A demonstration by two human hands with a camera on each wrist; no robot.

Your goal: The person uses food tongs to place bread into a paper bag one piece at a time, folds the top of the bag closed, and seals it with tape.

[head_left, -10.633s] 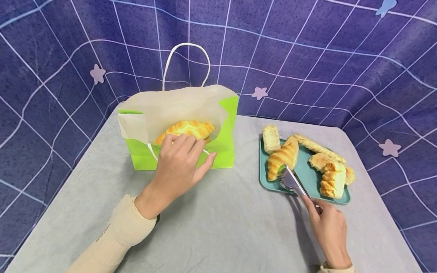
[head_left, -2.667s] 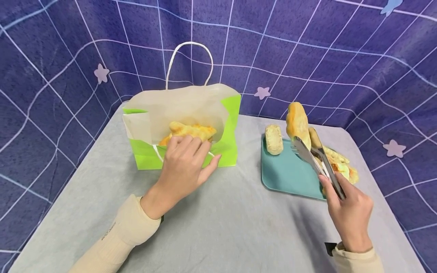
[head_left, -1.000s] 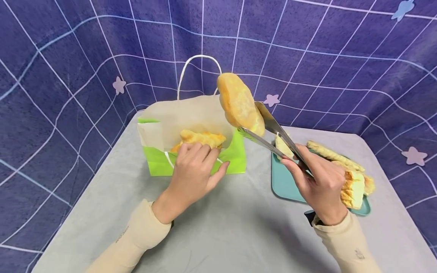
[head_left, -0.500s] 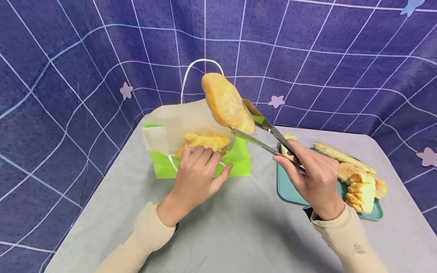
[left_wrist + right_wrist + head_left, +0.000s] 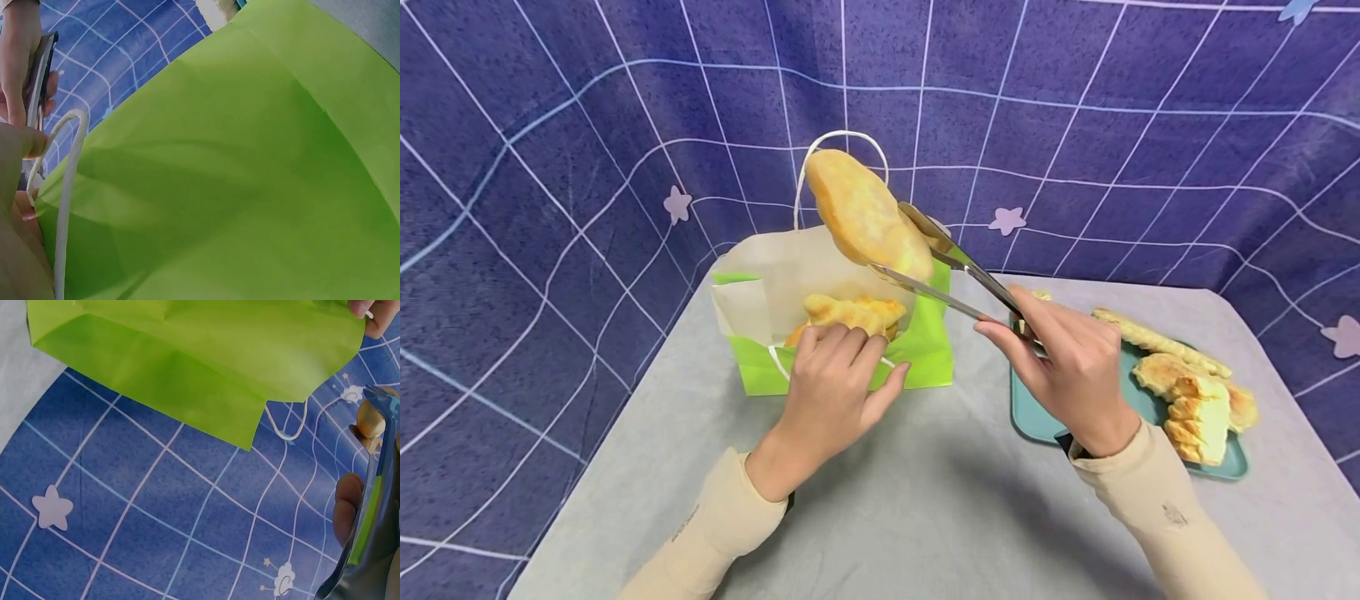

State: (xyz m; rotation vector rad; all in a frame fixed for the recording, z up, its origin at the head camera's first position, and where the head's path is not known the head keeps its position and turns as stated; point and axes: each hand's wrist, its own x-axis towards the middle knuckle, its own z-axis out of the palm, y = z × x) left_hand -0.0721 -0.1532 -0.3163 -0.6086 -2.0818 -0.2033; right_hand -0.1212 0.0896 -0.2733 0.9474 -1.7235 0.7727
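Note:
My left hand [image 5: 835,383] curls its fingers over the near rim of a lime-green paper bag [image 5: 934,346], beside the white cord handle [image 5: 67,200] seen in the left wrist view. Golden bread [image 5: 857,314] shows in the bag's mouth, partly hidden by my knuckles. My right hand [image 5: 1071,358] holds metal tongs [image 5: 992,287]. Between the tongs' ends is an oblong golden bread [image 5: 868,217], its smooth side toward me, held tilted above the bag's right half. In the right wrist view the tongs [image 5: 375,512] stand at the right edge, with little of the bread showing.
At the right lies a teal tray [image 5: 1037,417], partly hidden by my right hand. It bears a long twisted breadstick [image 5: 1161,343], flat bread [image 5: 1157,375] and a ridged loaf piece [image 5: 1197,421]. The far cord handle [image 5: 842,133] stands up behind the bread. A blue gridded cloth [image 5: 1075,133] hangs behind.
The croissant beneath the tongs on the tray earlier is gone from there. My right hand has carried the oblong bread leftward from the tray to above the bag. My left hand keeps its hold.

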